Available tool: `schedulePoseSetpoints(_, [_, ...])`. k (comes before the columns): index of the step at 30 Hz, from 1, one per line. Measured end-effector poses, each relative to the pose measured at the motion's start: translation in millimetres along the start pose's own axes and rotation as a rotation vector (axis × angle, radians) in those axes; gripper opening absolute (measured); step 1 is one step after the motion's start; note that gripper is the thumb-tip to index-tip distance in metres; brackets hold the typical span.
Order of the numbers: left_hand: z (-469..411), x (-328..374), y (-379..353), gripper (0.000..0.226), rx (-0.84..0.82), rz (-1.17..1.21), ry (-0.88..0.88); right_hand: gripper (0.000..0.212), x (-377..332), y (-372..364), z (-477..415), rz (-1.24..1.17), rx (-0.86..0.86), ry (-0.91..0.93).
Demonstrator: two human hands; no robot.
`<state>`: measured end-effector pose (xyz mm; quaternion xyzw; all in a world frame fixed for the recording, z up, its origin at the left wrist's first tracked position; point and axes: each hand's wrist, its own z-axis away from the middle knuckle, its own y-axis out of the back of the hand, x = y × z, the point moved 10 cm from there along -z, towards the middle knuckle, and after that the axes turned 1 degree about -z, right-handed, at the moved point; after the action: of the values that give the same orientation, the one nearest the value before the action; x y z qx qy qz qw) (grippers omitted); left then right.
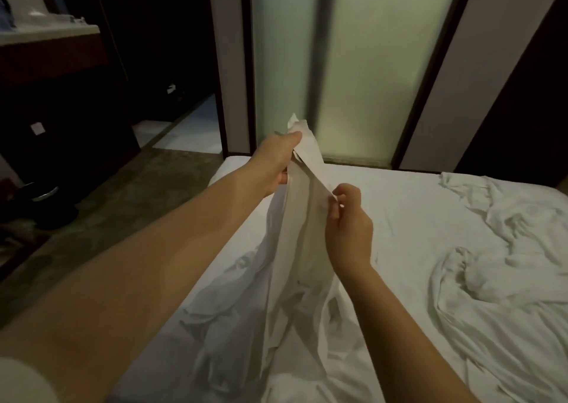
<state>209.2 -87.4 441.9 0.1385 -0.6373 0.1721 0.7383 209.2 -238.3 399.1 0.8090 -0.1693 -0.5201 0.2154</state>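
Head view: a white sheet (295, 249) is held up above the bed (399, 206), its lower part draped down onto the mattress near the bed's left edge. The upper corner is gripped by the left hand (276, 164), fingers curled round the bunched fabric, arm stretched forward. Lower down, the sheet's edge is pinched by the right hand (349, 218), thumb and fingers (336, 209) pressed together on the hem. The fabric is pulled taut between the two hands. A rumpled duvet (498, 249) is seen on the right of the bed, apart from the sheet. Frosted glass panels (353, 64) are seen behind the bed; a dark bin (49, 206) is seen on the floor at left
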Motion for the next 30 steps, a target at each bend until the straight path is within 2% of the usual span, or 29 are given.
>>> schedulePoseSetpoints(2, [2, -1, 3, 0.022, -0.057, -0.043, 0.008, 0.012, -10, 0, 0, 0.078, 0.004, 0.07])
schedulePoseSetpoints(5, [10, -2, 3, 0.022, -0.158, -0.03, 0.029, 0.022, -22, -14, 2, 0.108, -0.049, 0.058])
schedulePoseSetpoints(7, [14, -5, 5, 0.026, -0.207, -0.009, 0.033, 0.025, -37, -21, 10, 0.146, -0.008, 0.061])
schedulePoseSetpoints(10, [18, -5, 14, 0.024, -0.259, 0.078, 0.033, 0.034, -53, -34, 23, 0.188, 0.066, 0.011])
schedulePoseSetpoints(13, [20, -7, 21, 0.029, -0.305, 0.16, 0.02, 0.039, -56, -46, 31, 0.388, 0.066, -0.089])
schedulePoseSetpoints(17, [20, -1, 29, 0.025, -0.313, 0.152, -0.061, 0.026, -65, -57, 35, 0.506, 0.007, -0.138])
schedulePoseSetpoints(22, [14, 20, 40, 0.023, -0.287, 0.287, -0.093, 0.03, -31, -81, 45, 0.423, -0.095, -0.305])
schedulePoseSetpoints(26, [0, 30, 47, 0.023, -0.226, 0.364, -0.098, 0.035, -2, -99, 62, 0.295, -0.14, -0.28])
schedulePoseSetpoints(30, [-16, 37, 56, 0.026, -0.171, 0.419, -0.111, 0.038, 15, -72, 44, 0.44, -0.089, -0.278])
